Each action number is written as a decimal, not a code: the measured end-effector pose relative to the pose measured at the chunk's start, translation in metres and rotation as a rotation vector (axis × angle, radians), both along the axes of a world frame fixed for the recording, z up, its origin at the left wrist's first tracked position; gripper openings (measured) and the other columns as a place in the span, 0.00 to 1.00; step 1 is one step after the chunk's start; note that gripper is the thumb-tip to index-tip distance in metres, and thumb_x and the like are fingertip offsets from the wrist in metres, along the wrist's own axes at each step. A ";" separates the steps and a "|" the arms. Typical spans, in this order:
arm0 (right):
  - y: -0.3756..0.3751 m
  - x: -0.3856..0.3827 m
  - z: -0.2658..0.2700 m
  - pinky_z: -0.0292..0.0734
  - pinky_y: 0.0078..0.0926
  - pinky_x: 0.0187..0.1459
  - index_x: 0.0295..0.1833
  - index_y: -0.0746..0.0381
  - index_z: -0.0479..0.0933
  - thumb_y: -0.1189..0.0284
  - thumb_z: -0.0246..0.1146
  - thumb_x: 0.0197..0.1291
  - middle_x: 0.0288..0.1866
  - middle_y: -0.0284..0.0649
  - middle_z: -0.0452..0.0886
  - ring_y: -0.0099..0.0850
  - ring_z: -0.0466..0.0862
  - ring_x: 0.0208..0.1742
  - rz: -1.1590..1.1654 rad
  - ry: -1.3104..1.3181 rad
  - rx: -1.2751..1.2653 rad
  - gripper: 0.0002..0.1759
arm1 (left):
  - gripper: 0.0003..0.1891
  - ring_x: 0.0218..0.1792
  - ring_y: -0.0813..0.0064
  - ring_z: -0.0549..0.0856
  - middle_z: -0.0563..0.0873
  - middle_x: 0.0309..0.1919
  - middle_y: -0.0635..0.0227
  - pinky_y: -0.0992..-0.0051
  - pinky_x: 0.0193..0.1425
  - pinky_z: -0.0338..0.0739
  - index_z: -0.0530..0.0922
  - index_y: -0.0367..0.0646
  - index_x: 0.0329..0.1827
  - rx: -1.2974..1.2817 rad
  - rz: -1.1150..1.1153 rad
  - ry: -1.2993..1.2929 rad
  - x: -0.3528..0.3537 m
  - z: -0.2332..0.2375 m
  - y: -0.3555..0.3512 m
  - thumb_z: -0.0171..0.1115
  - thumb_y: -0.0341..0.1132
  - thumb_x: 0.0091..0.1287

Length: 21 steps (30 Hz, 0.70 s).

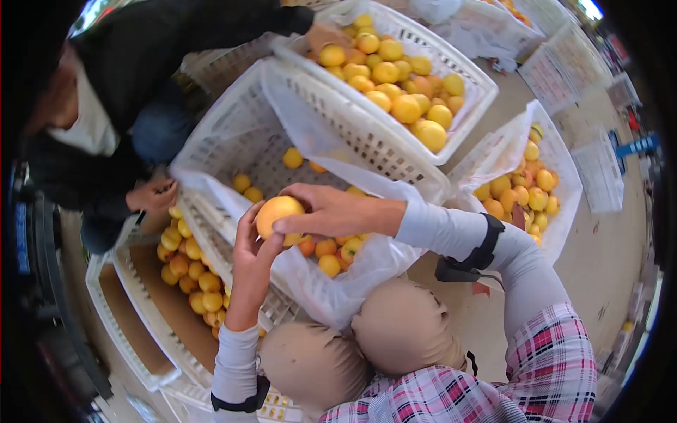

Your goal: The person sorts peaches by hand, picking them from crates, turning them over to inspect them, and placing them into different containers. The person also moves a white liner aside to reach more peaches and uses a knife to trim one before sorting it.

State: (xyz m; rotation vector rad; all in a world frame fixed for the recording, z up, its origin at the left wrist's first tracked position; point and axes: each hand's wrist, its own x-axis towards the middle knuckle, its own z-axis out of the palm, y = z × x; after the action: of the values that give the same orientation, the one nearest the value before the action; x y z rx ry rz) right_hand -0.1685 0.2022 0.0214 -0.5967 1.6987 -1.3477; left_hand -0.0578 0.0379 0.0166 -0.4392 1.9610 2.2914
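Observation:
Between both hands is one large orange (277, 215), raised over the near side of a white slatted crate (224, 130). My left hand (248, 248) cups it from the left and below, thumb along its lower side. From the right, my right hand (328, 210) grips it, with fingers over the top and thumb across the front. A clear plastic liner (342, 282) drapes over the crate's near edge. Several oranges (328, 265) lie in the crate beneath my hands, and a few more rest on its far floor.
A full crate of oranges (405, 108) overlaps the far side, where a co-worker's hand (328, 39) reaches in. Another co-worker's hand (151, 195) is by the left rim. More oranges fill a lined crate (564, 158) at right and a cardboard-lined crate (151, 296) at left.

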 end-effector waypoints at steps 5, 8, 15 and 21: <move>0.059 -0.020 0.010 0.80 0.26 0.42 0.58 0.69 0.69 0.46 0.64 0.57 0.46 0.45 0.79 0.28 0.81 0.41 -0.115 -0.002 -0.077 0.38 | 0.34 0.61 0.70 0.74 0.68 0.65 0.59 0.71 0.64 0.70 0.58 0.38 0.73 -0.072 -0.283 -0.013 -0.023 0.031 0.019 0.59 0.25 0.63; 0.121 -0.058 0.026 0.80 0.25 0.45 0.61 0.69 0.69 0.47 0.62 0.59 0.51 0.43 0.77 0.28 0.80 0.48 -0.208 -0.041 -0.158 0.38 | 0.29 0.57 0.68 0.78 0.73 0.62 0.58 0.69 0.59 0.75 0.63 0.38 0.70 -0.240 -0.223 -0.044 -0.021 0.016 0.000 0.58 0.33 0.66; 0.215 -0.137 0.034 0.82 0.28 0.40 0.61 0.70 0.68 0.52 0.66 0.52 0.49 0.45 0.79 0.32 0.81 0.49 -0.453 0.319 0.275 0.39 | 0.15 0.50 0.70 0.81 0.80 0.51 0.60 0.73 0.56 0.75 0.75 0.34 0.55 -0.742 -0.087 -0.006 0.001 -0.044 -0.031 0.54 0.21 0.64; 0.203 -0.154 -0.019 0.77 0.37 0.50 0.59 0.71 0.69 0.53 0.67 0.48 0.47 0.54 0.80 0.48 0.82 0.47 -0.250 0.705 0.451 0.39 | 0.13 0.45 0.62 0.82 0.81 0.46 0.58 0.70 0.53 0.76 0.77 0.35 0.47 -1.007 -0.164 0.108 -0.004 -0.055 -0.015 0.55 0.20 0.60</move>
State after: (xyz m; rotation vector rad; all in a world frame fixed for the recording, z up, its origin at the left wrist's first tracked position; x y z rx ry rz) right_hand -0.3230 0.4051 0.0023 -0.6469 2.6263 -0.8973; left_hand -0.0614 0.0226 -0.0382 -0.1852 2.9439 1.0964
